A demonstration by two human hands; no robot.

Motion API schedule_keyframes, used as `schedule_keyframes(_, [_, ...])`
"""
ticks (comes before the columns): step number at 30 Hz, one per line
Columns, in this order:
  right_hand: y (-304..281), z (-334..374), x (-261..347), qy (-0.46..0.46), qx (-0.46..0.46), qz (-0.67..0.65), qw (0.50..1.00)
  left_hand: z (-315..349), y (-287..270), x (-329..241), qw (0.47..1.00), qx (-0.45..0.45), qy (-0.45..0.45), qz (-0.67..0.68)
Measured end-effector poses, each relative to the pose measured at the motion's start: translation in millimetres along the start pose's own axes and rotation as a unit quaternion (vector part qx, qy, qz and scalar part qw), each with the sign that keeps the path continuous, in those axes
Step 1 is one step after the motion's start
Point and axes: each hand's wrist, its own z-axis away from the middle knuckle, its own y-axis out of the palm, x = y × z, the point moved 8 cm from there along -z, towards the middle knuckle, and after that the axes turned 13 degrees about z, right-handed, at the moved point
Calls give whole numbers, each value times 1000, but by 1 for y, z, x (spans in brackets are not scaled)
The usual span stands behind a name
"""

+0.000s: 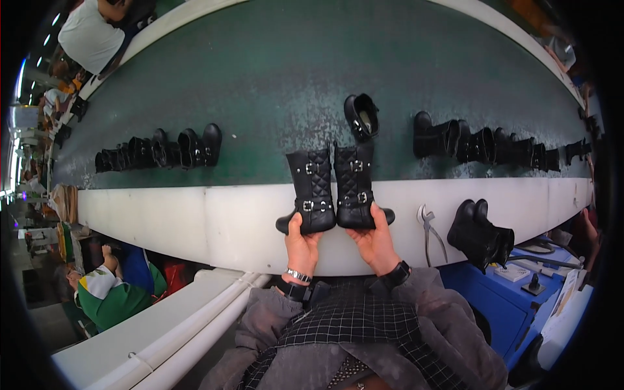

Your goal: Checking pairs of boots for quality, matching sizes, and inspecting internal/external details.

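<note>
Side by side in front of me are two black quilted boots with silver buckles, their heels toward each other and their toes pointing outward. My left hand is closed around the foot of the left boot, thumb on the near side. The right boot is gripped the same way at its foot by my right hand. Both shafts extend away from me over the white table edge toward the green belt. Just beyond them another black boot stands on the belt, its opening visible.
Pincers lie on the white edge, right of my hands. Another pair of black boots sits beside a blue cabinet. Rows of boots line the green belt at left and right. Other people work around it.
</note>
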Motion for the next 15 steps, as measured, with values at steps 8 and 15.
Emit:
schedule_keyframes(8, [4,3,6,-29,29,16,999,6,5,-4,998,25,36,-43])
schedule_keyframes(15, [47,-3,9,109,284,-54,951,-13,24,-10,986,136,-91,24])
